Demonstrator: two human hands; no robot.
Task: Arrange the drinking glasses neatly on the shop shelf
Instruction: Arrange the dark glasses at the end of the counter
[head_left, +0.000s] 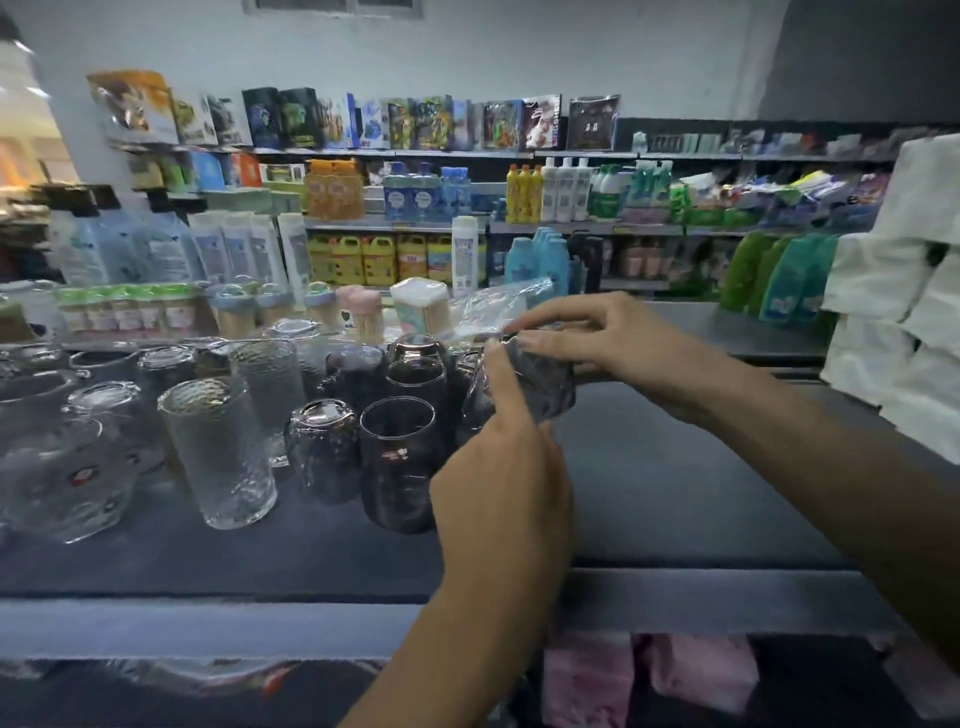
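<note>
A dark glass wrapped in clear plastic (545, 384) is held above the grey shelf (675, 493), just right of the other glasses. My left hand (504, 467) grips it from below and the near side. My right hand (587, 338) holds its top and pinches the loose plastic wrap (498, 306) that sticks up to the left. On the shelf stand dark tinted glasses (397, 462) in rows, some upside down. Left of them are tall textured clear glasses (223, 452) and clear mugs (67, 483).
Toothpick jars (358, 312) and small boxes stand behind the glasses. White wrapped packs (904, 312) are stacked at the right edge of the shelf. Across the aisle, shelves hold bottles and boxes (415, 197). Pink packages (649, 675) lie on the shelf below.
</note>
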